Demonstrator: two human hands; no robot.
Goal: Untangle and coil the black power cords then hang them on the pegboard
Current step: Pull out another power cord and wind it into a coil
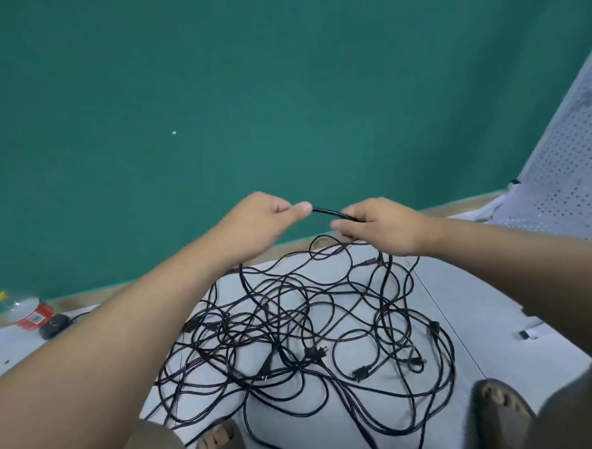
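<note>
Reaching forward with both bare arms, knuckles up; pinching a thin black power cord (328, 213) with left hand (265, 222) and right hand (385, 230), close together.

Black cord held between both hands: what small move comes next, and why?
Probably feed the cord along, tracing it toward a free end: the left hand and right hand pinch only a short stretch, and the rest drops into the tangled pile below.

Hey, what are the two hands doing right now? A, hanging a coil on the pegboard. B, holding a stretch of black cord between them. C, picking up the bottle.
B: the left hand and right hand each grip the black cord, raised above the tangle.
</note>
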